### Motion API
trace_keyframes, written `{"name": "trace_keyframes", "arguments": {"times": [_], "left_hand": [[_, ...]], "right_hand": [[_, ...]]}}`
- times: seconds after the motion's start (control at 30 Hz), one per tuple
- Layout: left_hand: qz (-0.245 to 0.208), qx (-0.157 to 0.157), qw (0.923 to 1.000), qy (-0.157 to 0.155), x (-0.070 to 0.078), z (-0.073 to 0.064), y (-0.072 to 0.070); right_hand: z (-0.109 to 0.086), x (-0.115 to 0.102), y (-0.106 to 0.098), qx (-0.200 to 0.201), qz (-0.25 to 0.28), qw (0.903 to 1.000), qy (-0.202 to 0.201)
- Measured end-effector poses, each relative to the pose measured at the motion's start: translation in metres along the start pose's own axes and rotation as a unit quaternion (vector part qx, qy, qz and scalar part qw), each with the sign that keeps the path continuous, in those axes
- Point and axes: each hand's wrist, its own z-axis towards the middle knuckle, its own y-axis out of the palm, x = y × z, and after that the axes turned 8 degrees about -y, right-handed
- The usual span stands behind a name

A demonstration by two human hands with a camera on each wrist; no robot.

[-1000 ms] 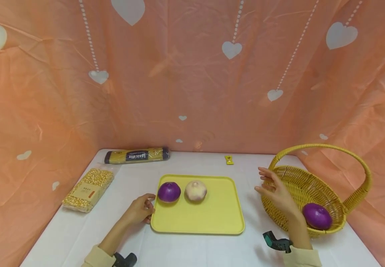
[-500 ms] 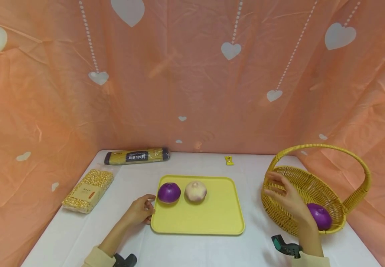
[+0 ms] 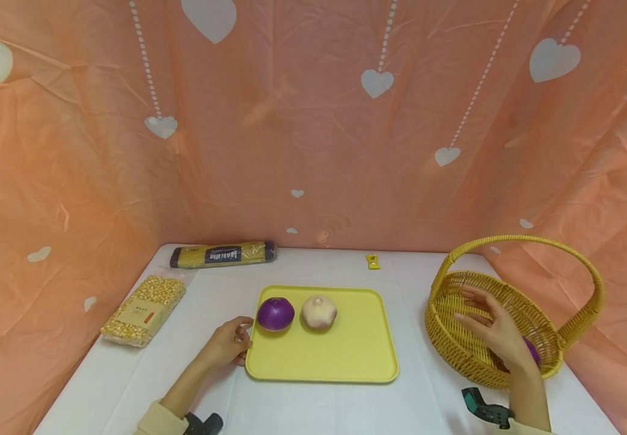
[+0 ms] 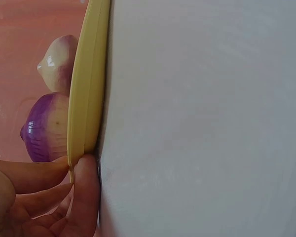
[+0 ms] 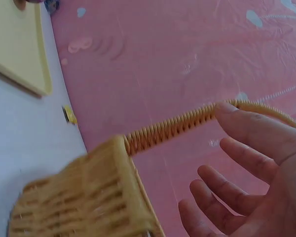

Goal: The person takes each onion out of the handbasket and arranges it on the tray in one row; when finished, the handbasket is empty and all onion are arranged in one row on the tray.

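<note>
My left hand [image 3: 228, 342] pinches the left rim of a yellow tray [image 3: 324, 356], thumb and fingers on either side of the edge in the left wrist view. On the tray sit a purple onion-like bulb [image 3: 276, 314], pale underneath, and a cream bulb [image 3: 319, 312] with a purplish base, side by side. Over the opening of a yellow wicker basket [image 3: 454, 350], my right hand [image 3: 495, 335] is held with fingers spread and nothing in them. A second purple bulb [image 3: 532, 350] lies in the basket, mostly hidden behind that hand.
The basket's tall handle [image 3: 525, 237] arches above its opening. A bag of corn kernels [image 3: 143, 309] and a long pasta packet [image 3: 223, 254] lie at the left and back left. A small yellow wrapped packet [image 3: 373, 261] lies near the table's back edge.
My right hand has moved rightward from the basket's left rim to over its inside, covering more of the purple bulb there. The left hand and the tray have stayed put.
</note>
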Motion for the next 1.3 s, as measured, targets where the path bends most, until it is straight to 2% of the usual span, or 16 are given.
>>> {"name": "trace_keyframes", "arguments": {"times": [0.27, 0.67, 0.9, 1.13, 1.3], "left_hand": [[-0.001, 0.002, 1.0, -0.008, 0.0, 0.0, 0.0], [-0.001, 0.007, 0.9999, -0.015, 0.0, -0.002, 0.001], [-0.01, 0.0, 1.0, 0.0, -0.002, -0.002, 0.001], [-0.002, 0.008, 1.0, -0.005, 0.0, -0.001, 0.001], [-0.004, 0.005, 1.0, -0.006, 0.0, -0.001, 0.001]], "right_hand": [[-0.014, 0.012, -0.017, 0.033, -0.057, 0.9963, 0.055], [-0.024, 0.022, -0.037, 0.029, -0.093, 0.9848, 0.144], [-0.031, 0.029, -0.045, 0.043, -0.076, 0.9831, 0.161], [-0.037, 0.037, -0.05, 0.056, -0.087, 0.9773, 0.185], [-0.039, 0.04, -0.051, 0.044, -0.084, 0.9729, 0.211]]}}
